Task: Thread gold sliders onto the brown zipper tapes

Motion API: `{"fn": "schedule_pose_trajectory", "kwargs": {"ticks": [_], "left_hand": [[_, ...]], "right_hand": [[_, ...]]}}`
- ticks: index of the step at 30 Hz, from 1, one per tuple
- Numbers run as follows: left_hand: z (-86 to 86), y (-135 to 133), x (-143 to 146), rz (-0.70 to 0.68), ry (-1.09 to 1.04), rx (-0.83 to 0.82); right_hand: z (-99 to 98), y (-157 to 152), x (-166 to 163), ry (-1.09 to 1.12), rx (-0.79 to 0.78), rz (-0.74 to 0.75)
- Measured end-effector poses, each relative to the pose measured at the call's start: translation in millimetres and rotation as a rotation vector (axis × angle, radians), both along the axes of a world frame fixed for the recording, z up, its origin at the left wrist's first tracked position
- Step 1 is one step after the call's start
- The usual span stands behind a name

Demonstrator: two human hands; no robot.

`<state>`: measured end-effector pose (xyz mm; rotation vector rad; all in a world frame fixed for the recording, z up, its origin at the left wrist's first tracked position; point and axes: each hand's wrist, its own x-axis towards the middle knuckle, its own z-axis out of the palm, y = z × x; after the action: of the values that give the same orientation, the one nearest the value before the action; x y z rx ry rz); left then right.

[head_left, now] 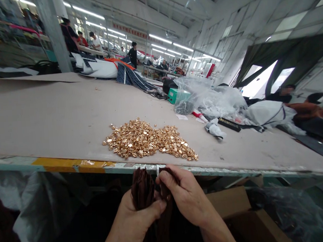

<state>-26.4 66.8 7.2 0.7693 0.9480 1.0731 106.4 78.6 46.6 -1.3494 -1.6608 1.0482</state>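
At the lower centre of the frame, both hands gripped dark brown cloth (142, 189) just below the near edge of the table. The left hand (140, 219) had its fingers closed around a gathered, pleated bunch, its thumb laid across toward the right. The right hand (186, 192), a little higher and to the right, pinched another part of the same cloth between thumb and curled fingers. A small white strip (157, 170) showed between the two, perhaps a label, though it was too small and shaded to be sure.

Above the hands, in the middle of the frame, a heap of shiny gold-coloured pieces (136, 139) lay on the table (49, 117), spread in two joined mounds close to its near edge. Yellow tape (71, 164) ran along that edge at left. Right of centre stood a green box (172, 95), with clear plastic bags (217, 99) beside it. An open cardboard box (232, 202) sat below the tabletop at lower right. At upper left rose a grey pillar (53, 32).
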Motion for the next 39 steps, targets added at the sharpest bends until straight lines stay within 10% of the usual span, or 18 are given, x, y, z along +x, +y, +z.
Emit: {"fn": "schedule_pose_trajectory", "kwargs": {"ticks": [7, 13, 22, 39], "left_hand": [[-9.0, -1.6, 1.4, -0.062, -0.034, -0.108], [-0.3, 0.8, -1.1, 0.003, -0.044, -0.172], [-5.1, 1.5, -5.0, 0.035, -0.077, -0.171], [-4.5, -5.3, -1.7, -0.062, -0.176, -0.234]], "right_hand": [[1.9, 3.8, 19.8, 0.054, -0.02, -0.189], [6.0, 39.7, 10.5, -0.531, 0.362, -0.355], [3.1, 55.8, -6.3, -1.043, 0.342, -0.364], [-31.3, -27.3, 3.0, -0.287, 0.431, -0.17]]}}
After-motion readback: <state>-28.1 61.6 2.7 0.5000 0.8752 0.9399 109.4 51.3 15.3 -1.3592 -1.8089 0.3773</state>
